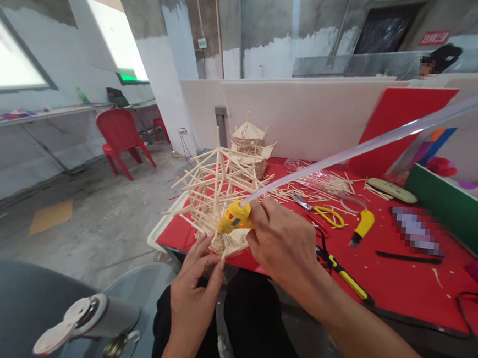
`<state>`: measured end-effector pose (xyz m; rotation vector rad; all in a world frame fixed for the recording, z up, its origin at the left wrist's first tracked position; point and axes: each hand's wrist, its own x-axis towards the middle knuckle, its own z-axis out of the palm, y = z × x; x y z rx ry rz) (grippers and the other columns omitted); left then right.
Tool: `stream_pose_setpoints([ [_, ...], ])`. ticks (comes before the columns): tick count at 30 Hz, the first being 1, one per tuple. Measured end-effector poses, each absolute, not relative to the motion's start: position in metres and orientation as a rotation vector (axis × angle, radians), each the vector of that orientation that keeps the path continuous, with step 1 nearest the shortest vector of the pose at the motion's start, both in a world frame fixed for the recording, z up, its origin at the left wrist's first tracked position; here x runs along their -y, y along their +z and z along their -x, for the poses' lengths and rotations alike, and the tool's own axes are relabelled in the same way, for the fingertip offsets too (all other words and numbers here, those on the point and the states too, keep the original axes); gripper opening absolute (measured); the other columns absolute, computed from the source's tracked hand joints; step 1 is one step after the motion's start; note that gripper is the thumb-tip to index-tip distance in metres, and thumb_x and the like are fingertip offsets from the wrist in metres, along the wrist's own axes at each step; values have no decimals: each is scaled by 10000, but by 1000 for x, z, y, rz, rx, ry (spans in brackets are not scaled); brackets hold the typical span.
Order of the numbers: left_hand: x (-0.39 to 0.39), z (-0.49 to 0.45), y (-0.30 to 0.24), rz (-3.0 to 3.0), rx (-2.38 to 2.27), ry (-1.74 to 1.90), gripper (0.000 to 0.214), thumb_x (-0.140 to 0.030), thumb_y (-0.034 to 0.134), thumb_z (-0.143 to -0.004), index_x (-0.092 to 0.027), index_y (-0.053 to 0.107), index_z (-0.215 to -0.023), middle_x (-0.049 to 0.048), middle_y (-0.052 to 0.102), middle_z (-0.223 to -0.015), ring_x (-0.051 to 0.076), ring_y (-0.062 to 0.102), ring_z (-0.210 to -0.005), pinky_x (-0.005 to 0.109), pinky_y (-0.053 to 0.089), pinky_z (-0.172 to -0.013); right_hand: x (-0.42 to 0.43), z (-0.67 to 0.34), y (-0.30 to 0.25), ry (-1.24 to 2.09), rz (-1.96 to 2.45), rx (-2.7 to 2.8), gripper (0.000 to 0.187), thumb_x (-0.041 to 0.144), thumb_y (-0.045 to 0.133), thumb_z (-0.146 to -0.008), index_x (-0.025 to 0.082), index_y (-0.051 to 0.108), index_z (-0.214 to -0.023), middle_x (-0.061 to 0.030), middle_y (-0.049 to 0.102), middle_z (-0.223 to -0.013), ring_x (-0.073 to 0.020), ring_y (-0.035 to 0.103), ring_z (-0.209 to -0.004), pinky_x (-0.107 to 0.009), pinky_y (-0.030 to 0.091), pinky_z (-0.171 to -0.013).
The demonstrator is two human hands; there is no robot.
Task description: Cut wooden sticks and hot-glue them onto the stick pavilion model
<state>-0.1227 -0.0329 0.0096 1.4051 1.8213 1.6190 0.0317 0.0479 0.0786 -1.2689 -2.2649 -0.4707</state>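
My right hand (283, 243) is closed round a yellow glue gun (234, 217), whose nozzle points left at the base of a wooden stick tower model (217, 191). A long clear glue stick (370, 142) runs from the gun's back up to the right. My left hand (196, 277) reaches up from below, fingers spread, fingertips touching the model's front lower edge. The model stands on the left end of a red table (400, 280).
A second, finished stick pavilion (250, 141) stands behind the model. Yellow scissors (323, 210), a yellow utility knife (361, 227), a yellow-handled tool (345, 273) and loose sticks lie on the table. White and red boards back it. A red chair (120, 136) stands left.
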Motion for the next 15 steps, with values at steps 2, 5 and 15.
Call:
stream_pose_setpoints([
  [2, 33, 123, 9, -1424, -1826, 1613, 102, -162, 735, -732, -261, 757, -739, 56, 675, -1245, 267, 552, -1250, 403, 352, -1124, -47, -32, 79, -455, 1269, 2272, 175, 221, 486, -877, 219, 529, -1046, 1, 588, -913, -155, 541, -698, -320, 254, -566],
  [5, 34, 123, 8, -1492, -1861, 1567, 85, -193, 698, -775, -256, 751, -755, 63, 664, -1256, 262, 551, -1244, 389, 369, -1105, -47, -33, 79, -435, 1281, 2277, 190, 205, 506, -858, 224, 531, -1045, 6, 591, -907, -154, 546, -697, -317, 263, -575],
  [15, 26, 123, 4, -809, -1657, 1549, 262, -408, 775, -697, -173, 693, -779, -7, 591, -656, 83, 506, -499, 180, 378, -431, -49, -34, 78, -412, 1317, 2214, 237, 206, 548, -840, 209, 555, -1077, -13, 616, -937, -161, 577, -762, -302, 329, -623],
])
